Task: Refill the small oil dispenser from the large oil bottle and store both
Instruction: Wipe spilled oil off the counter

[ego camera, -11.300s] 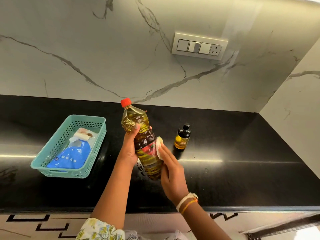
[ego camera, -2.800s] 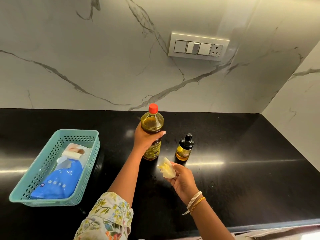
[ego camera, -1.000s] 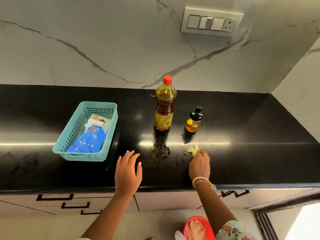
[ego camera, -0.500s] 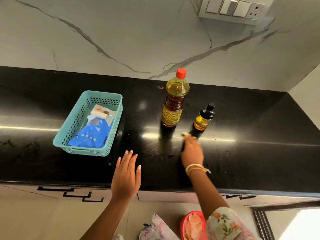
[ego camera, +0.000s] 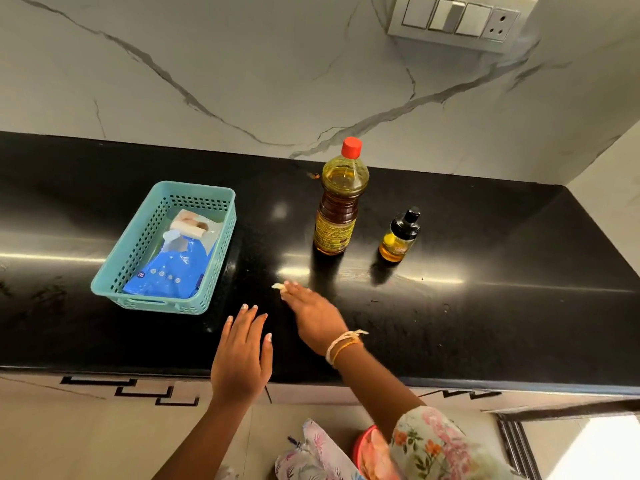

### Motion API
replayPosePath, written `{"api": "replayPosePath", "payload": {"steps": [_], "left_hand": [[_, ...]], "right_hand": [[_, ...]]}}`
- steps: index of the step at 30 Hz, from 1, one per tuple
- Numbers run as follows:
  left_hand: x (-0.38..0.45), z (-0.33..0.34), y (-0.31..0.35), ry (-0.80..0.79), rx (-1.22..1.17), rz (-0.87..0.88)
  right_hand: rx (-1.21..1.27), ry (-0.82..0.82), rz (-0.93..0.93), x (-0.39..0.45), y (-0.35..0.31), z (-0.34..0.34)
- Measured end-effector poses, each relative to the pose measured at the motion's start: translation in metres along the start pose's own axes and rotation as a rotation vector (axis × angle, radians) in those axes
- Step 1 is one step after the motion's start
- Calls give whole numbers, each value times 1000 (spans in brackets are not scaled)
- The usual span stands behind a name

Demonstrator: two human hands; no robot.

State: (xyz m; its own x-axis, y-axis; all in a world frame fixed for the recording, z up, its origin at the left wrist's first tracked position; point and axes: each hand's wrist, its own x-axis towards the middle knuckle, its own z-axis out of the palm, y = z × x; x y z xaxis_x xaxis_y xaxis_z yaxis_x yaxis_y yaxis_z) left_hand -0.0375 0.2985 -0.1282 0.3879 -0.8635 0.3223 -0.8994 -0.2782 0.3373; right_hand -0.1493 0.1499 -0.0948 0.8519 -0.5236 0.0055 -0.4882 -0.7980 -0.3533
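Head cam looks down on a black table (ego camera: 485, 323). Right hand (ego camera: 313, 315) lies flat, fingers pressing a small yellowish wad of tissue (ego camera: 278, 286) onto the surface, near the front of the large oil bottle (ego camera: 337, 202). Left hand (ego camera: 242, 358) rests palm down at the table's front edge, fingers spread, holding nothing. Bottle stands upright with its red cap on, small oil dispenser (ego camera: 400, 237) just beside it on the right. Teal basket (ego camera: 138, 244) with a blue pouch (ego camera: 166, 271) sits off to the left.
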Motion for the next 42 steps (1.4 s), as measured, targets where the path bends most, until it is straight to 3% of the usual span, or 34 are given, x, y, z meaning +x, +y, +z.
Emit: {"api": "replayPosePath", "payload": {"steps": [2,6,10,13,16,19,21,25,27,29,31,35,37,39,42], "left_hand": [[0,-2,1,0,-8,-8],[0,-2,2,3,-8,-12],[-1,0,1,5,0,-6],[0,0,1,2,2,-22],[0,0,1,-5,2,-33],[0,0,1,-4,2,-14],[0,-1,0,-12,-5,-5],[0,-2,0,-31,-3,-8],[0,-2,0,-34,-6,-11],[1,-2,0,-44,-12,-20],[0,-3,1,-51,-16,-36],[2,-8,5,-70,-33,-74],[2,-11,6,-86,-41,-73],[2,-13,7,-102,-29,-64],[2,-15,8,-119,-10,-63]], "right_hand": [[15,56,147,-5,36,-19],[13,184,647,-26,110,-50],[-44,230,760,-21,86,-36],[4,231,567,-10,26,-10],[43,87,170,-22,-28,17],[58,40,10,-60,-17,14],[52,97,176,-83,17,-8],[75,366,805,-139,102,-50],[71,409,1018,-151,110,-53],[43,407,1109,-133,89,-42],[40,394,1000,-101,49,-28],[5,180,312,-70,-48,21],[-28,115,109,-87,-57,33],[-38,222,219,-105,-28,18],[-95,359,691,-148,42,-14]]}}
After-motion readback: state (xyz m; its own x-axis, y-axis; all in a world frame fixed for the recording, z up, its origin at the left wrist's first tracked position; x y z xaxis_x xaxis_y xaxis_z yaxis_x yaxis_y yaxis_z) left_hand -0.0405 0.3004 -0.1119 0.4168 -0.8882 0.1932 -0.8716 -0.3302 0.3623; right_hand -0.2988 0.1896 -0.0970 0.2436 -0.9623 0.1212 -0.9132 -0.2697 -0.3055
